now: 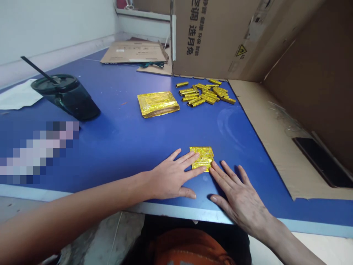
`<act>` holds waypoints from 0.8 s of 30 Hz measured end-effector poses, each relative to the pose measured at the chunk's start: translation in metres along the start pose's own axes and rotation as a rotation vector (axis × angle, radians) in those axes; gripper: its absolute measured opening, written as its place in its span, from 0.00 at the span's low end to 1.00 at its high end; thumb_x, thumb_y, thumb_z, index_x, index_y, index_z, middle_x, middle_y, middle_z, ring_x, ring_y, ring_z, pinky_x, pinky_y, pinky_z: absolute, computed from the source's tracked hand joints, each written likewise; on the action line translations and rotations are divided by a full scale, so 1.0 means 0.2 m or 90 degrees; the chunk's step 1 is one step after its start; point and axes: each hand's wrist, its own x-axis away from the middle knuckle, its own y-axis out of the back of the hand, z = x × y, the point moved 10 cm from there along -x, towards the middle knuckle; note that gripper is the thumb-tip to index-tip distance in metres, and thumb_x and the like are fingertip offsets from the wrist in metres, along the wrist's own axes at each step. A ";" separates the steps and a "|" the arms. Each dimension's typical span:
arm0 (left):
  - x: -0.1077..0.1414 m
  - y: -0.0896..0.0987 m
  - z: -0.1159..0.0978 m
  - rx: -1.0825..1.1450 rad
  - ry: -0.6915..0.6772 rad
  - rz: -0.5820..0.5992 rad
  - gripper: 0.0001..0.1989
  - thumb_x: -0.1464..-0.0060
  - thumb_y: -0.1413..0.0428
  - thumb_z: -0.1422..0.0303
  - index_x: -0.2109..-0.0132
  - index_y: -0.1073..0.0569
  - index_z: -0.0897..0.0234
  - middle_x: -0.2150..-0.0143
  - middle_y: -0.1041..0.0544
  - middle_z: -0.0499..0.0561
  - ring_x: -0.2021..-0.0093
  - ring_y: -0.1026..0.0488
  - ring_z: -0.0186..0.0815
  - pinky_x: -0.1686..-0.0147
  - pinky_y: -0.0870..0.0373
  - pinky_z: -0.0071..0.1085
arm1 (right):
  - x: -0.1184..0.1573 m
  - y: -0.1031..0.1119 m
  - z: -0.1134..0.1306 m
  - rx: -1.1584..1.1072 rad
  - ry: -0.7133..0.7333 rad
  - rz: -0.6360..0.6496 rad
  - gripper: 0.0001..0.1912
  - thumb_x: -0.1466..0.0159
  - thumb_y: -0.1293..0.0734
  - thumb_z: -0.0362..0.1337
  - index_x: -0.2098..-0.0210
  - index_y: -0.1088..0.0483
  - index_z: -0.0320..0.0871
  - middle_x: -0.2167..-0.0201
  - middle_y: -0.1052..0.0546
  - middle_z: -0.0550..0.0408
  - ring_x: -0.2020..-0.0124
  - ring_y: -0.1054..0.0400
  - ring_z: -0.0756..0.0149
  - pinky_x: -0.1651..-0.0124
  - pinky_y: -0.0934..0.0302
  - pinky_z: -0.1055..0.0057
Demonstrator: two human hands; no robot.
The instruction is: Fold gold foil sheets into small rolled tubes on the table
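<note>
A small gold foil sheet point(202, 151) with a crease across it lies on the blue table point(124, 147) near the front edge. My left hand point(172, 176) rests on its left part, fingers spread, fingertips on the foil. At the sheet's lower right corner, my right hand point(239, 195) lies with fingers extended and thumb apart, its fingertips touching the edge. Farther back sits a stack of flat gold foil sheets point(158, 103). To the right of that stack is a loose pile of several narrow rolled or folded gold pieces point(208, 94).
A dark green cup point(74, 97) with a straw stands at the left beside a white tissue point(18, 95). Cardboard point(215, 40) walls off the back and right. A dark phone-like object point(325, 162) lies at the right. Flat cardboard point(135, 51) is at the back.
</note>
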 end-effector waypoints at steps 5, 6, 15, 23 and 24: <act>0.02 0.00 -0.05 0.027 -0.008 0.022 0.38 0.52 0.64 0.43 0.40 0.49 0.63 0.38 0.51 0.62 0.39 0.55 0.48 0.45 0.61 0.50 | -0.01 0.01 -0.11 -0.019 -0.017 0.007 0.26 0.38 0.47 0.48 0.43 0.48 0.46 0.42 0.44 0.57 0.40 0.56 0.55 0.45 0.60 0.42; 0.02 0.00 -0.07 0.033 -0.008 0.024 0.39 0.52 0.65 0.42 0.40 0.49 0.64 0.39 0.50 0.62 0.39 0.54 0.48 0.45 0.61 0.49 | -0.02 0.02 -0.14 -0.024 -0.024 0.002 0.25 0.38 0.47 0.47 0.44 0.46 0.47 0.43 0.42 0.57 0.40 0.55 0.55 0.45 0.60 0.42; 0.02 0.04 -0.17 0.050 -0.009 -0.004 0.38 0.51 0.63 0.43 0.43 0.44 0.68 0.42 0.42 0.62 0.41 0.49 0.47 0.45 0.58 0.48 | -0.07 0.06 -0.22 -0.064 -0.102 -0.094 0.18 0.39 0.44 0.47 0.54 0.33 0.47 0.47 0.35 0.54 0.44 0.46 0.58 0.45 0.54 0.48; -0.03 0.06 -0.15 0.063 -0.035 -0.015 0.33 0.52 0.56 0.46 0.48 0.37 0.65 0.49 0.36 0.60 0.45 0.45 0.47 0.45 0.54 0.46 | -0.07 0.06 -0.18 -0.055 -0.105 -0.084 0.19 0.38 0.44 0.43 0.50 0.36 0.45 0.46 0.36 0.52 0.44 0.47 0.57 0.45 0.54 0.47; -0.04 0.06 -0.14 0.069 -0.043 -0.013 0.31 0.51 0.55 0.47 0.49 0.36 0.66 0.50 0.35 0.60 0.46 0.43 0.46 0.46 0.51 0.44 | -0.07 0.06 -0.18 -0.058 -0.105 -0.083 0.19 0.38 0.44 0.43 0.50 0.37 0.45 0.46 0.36 0.53 0.44 0.47 0.57 0.45 0.54 0.47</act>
